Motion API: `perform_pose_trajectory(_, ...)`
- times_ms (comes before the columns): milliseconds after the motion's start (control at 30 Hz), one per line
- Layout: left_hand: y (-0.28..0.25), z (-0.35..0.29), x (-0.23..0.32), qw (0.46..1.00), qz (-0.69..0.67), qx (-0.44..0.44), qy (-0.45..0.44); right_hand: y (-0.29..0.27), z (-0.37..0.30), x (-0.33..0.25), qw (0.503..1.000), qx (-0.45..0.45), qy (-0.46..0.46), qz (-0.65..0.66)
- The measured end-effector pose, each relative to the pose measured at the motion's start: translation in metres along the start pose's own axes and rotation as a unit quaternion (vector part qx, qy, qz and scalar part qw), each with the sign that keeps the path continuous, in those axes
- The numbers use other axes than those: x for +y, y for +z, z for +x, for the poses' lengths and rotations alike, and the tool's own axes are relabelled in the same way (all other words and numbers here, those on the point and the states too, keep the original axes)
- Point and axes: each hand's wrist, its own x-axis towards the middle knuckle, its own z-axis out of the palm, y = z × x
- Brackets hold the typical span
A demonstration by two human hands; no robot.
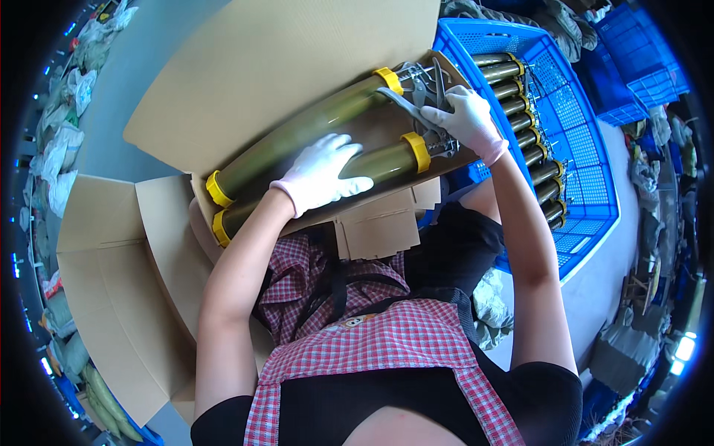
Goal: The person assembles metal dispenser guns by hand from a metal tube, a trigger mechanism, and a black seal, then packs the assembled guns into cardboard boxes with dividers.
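Note:
Two long olive-green tubes with yellow end collars lie side by side in an open cardboard box (260,52): the far tube (312,126) and the near tube (388,162). My left hand (321,172), in a white glove, rests with fingers spread on the near tube and hides its middle. At the tubes' right ends are grey metal fittings (418,93) with flat levers and rods. My right hand (468,123), also white-gloved, has thumb and fingers closed around one of these metal levers, beside the far tube's collar. Its fingertips are partly hidden.
To the right stands a blue plastic crate (580,134) holding a row of several similar tubes (520,119). Another open cardboard box (111,297) is at the left. More blue crates (639,59) are at the far right, and bagged goods (56,156) line the left edge.

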Motion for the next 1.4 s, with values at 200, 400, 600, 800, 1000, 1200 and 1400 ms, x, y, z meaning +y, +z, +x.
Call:
perform_pose_trajectory(200,0.002,0.034,-0.003,0.996,-0.076,0.052,0.014,-0.034,-0.006,0.013,0.961,-0.062,-0.022,0.267)
perform_pose_trajectory(400,-0.001,0.139,0.018,0.935,0.158,0.236,0.211,-0.049,0.016,0.042,0.823,-0.284,-0.125,0.476)
perform_pose_trajectory(600,0.016,0.175,0.058,0.963,0.239,0.127,0.001,0.017,0.013,0.039,0.870,-0.159,-0.161,0.437)
perform_pose_trajectory(800,0.010,0.180,0.059,0.974,0.217,0.058,-0.019,-0.001,0.033,0.034,0.998,-0.032,-0.056,0.028)
perform_pose_trajectory(1000,0.017,0.164,0.037,0.970,0.239,0.039,-0.004,0.015,0.035,0.051,0.979,0.025,-0.174,-0.105)
perform_pose_trajectory(1200,-0.002,0.156,0.035,0.971,0.218,0.078,0.054,0.007,0.052,0.022,0.987,0.049,-0.151,-0.004)
perform_pose_trajectory(1400,-0.008,0.160,0.018,0.973,0.208,0.072,0.072,0.024,0.071,0.023,0.996,-0.044,-0.049,-0.059)
